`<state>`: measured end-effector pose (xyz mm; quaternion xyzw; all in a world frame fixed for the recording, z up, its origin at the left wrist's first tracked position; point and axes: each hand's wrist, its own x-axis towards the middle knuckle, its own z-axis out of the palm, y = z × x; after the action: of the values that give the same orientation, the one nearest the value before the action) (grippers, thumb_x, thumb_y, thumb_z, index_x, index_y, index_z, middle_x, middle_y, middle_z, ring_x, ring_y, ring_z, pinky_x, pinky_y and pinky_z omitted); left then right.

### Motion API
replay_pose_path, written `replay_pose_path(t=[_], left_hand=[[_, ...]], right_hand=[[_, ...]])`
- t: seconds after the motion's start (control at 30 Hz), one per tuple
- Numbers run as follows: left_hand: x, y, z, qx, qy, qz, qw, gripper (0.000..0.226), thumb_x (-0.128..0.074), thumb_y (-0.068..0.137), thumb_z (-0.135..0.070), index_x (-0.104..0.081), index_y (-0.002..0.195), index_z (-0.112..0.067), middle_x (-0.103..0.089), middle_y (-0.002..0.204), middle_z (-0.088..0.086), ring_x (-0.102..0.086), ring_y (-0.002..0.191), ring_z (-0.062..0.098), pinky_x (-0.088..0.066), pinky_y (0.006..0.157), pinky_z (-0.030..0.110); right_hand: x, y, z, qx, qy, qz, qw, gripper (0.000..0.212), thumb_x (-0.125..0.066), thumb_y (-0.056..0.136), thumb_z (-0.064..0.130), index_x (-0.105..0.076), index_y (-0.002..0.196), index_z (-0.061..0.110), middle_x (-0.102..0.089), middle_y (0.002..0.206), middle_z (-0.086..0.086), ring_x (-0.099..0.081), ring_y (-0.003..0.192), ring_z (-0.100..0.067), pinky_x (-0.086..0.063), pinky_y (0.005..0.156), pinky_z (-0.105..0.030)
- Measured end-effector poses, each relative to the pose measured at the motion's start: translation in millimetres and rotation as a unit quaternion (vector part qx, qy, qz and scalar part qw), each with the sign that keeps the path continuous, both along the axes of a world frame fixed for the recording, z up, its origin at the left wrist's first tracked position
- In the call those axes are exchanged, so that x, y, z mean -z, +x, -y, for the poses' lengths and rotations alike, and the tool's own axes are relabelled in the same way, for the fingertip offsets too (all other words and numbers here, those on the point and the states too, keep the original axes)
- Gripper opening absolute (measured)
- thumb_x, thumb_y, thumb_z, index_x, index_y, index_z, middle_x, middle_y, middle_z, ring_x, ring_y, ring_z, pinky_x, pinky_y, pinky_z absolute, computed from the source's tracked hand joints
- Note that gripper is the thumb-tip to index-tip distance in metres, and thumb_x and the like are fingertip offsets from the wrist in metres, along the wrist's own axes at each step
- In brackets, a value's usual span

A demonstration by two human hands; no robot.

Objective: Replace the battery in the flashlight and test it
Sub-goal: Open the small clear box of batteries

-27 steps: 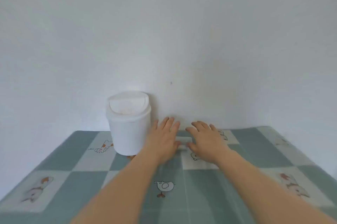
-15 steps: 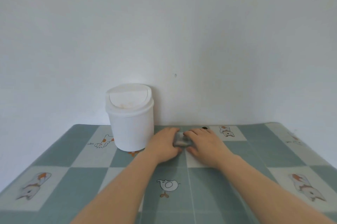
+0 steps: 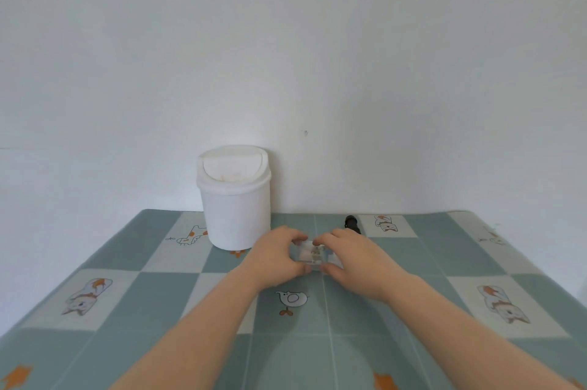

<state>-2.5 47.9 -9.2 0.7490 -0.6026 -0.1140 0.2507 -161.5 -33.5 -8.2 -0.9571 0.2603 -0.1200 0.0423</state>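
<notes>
A small clear plastic case (image 3: 313,254) with something pale inside is held just above the table between both hands. My left hand (image 3: 275,254) grips its left end with curled fingers and thumb. My right hand (image 3: 351,254) pinches its right end, fingers over the top and thumb underneath. A black flashlight (image 3: 352,223) lies on the table just beyond my right hand, near the wall; its near end is hidden by my fingers.
A white swing-lid bin (image 3: 234,197) stands at the back of the table against the wall, left of my hands. The table (image 3: 127,294) wears a teal and white checked cloth with animal drawings. A white wall rises right behind it.
Both hands lay flat over the case, then curled around it and drew it a little toward me. The flashlight behind my right hand has come into view.
</notes>
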Motion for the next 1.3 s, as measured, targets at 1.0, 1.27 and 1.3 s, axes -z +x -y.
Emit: replay_pose_path(t=[1.0, 1.27, 1.3], left_hand=[[22.9, -15.5, -21.1, -0.033, -0.031, -0.083, 0.996, 0.056, -0.077, 0.068, -0.025, -0.058, 0.120, -0.023, -0.061, 0.121, -0.007, -0.053, 0.113, 0.011, -0.035, 0.089, 0.019], [20.0, -17.5, -21.9, -0.037, -0.023, -0.081, 0.996, 0.056, -0.078, 0.068, -0.024, -0.058, 0.120, -0.023, -0.060, 0.122, -0.005, -0.053, 0.114, 0.011, -0.035, 0.089, 0.019], [19.9, -17.5, -21.8, -0.037, -0.024, -0.082, 0.996, 0.056, -0.078, 0.068, -0.023, -0.058, 0.120, -0.023, -0.060, 0.122, -0.005, -0.053, 0.114, 0.011, -0.035, 0.089, 0.019]], right_hand=[[-27.9, 8.3, -44.3, -0.022, -0.143, -0.186, 0.972, 0.027, -0.046, 0.087, 0.019, -0.061, 0.102, 0.001, -0.065, 0.105, -0.020, -0.049, 0.081, -0.033, -0.027, 0.067, -0.033], [-32.9, 9.5, -49.9, -0.022, -0.140, -0.208, 0.968, 0.027, -0.048, 0.088, 0.019, -0.060, 0.104, 0.001, -0.064, 0.107, -0.019, -0.059, 0.097, -0.034, -0.027, 0.065, -0.031], [-33.7, 9.3, -50.9, -0.022, -0.141, -0.211, 0.967, 0.027, -0.047, 0.088, 0.019, -0.060, 0.104, 0.001, -0.064, 0.108, -0.019, -0.059, 0.098, -0.034, -0.027, 0.065, -0.032]])
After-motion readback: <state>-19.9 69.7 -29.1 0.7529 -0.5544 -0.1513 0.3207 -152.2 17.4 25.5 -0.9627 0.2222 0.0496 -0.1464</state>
